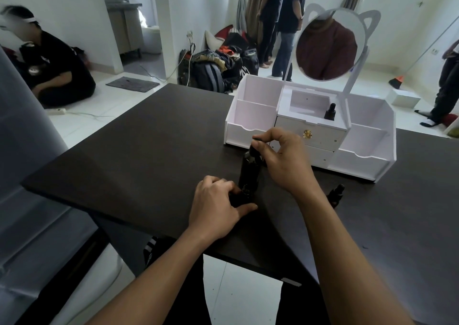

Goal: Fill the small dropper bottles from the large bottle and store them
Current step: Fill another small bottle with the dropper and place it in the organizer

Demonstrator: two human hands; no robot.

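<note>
Stored: one dropper bottle [330, 112] in organizer [250, 125], 1 o'clock. In progress: left hand [216, 205] grips small bottle [244, 191]; right hand [283, 158] pinches large bottle [249, 168] top. Apparently pending: spare bottle [335, 195], 3 o'clock.

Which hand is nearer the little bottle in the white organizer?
Right. The right hand is just in front of the dropper bottle; the left hand lies farther back from it.

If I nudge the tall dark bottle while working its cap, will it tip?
Likely tippy: the large bottle stands tall and narrow on the table, and the right hand pinches only its top, while the left hand holds a small dropper bottle beside its base. It looks rigid, so unlikely to buckle. Its dark wall hides the fill, so weight is uncertain.
</note>
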